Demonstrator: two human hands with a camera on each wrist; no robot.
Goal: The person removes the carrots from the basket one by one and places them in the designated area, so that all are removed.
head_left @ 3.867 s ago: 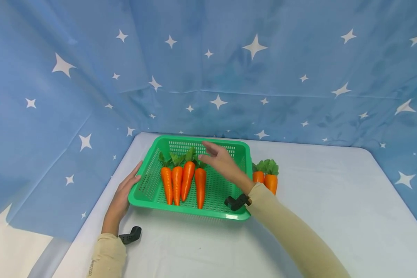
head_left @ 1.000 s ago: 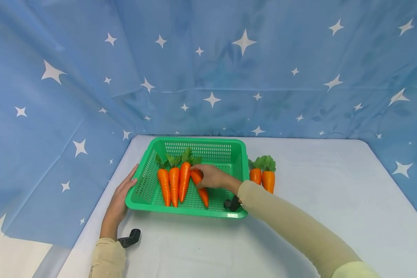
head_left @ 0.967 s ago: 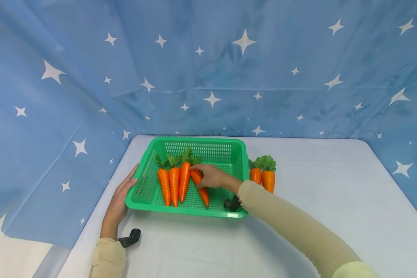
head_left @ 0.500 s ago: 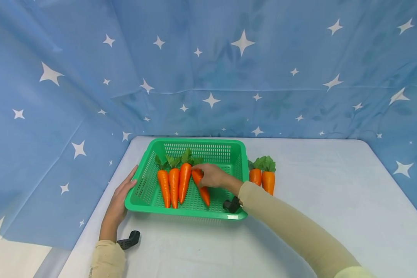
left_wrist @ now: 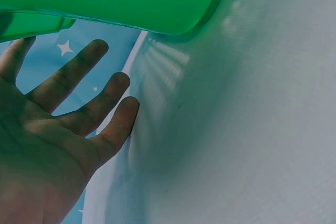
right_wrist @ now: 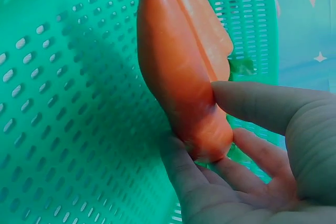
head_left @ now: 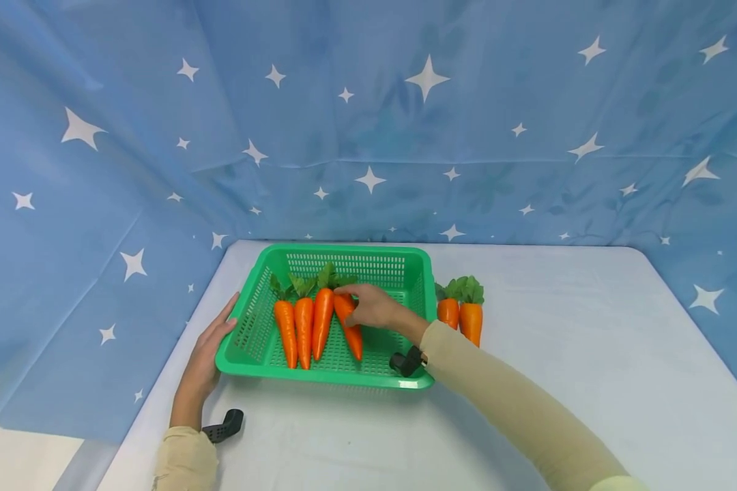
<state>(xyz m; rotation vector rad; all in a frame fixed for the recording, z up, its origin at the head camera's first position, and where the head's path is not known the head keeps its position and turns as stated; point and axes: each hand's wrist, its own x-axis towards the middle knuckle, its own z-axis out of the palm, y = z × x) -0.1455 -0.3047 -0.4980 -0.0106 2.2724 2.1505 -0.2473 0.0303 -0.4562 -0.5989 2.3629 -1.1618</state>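
In the head view my right hand pinches the rightmost carrot in the green basket. Its thick end leans toward the neighbouring carrot, and its tip points down to the right. The right wrist view shows thumb and fingers around the thick end of that carrot, with the basket's slotted floor below. Two more carrots, one at far left and one beside it, lie alongside. My left hand rests at the basket's left rim, its fingers spread and fairly straight.
Just outside the basket's right wall lie orange carrots with green tops, partly hidden by the right sleeve. A white cloth covers the table. A blue star-patterned curtain hangs behind and at the left.
My right hand has come down from above the basket and taken hold of the rightmost carrot, which is now slanted. The left hand stays at the rim. The head view has shifted slightly.
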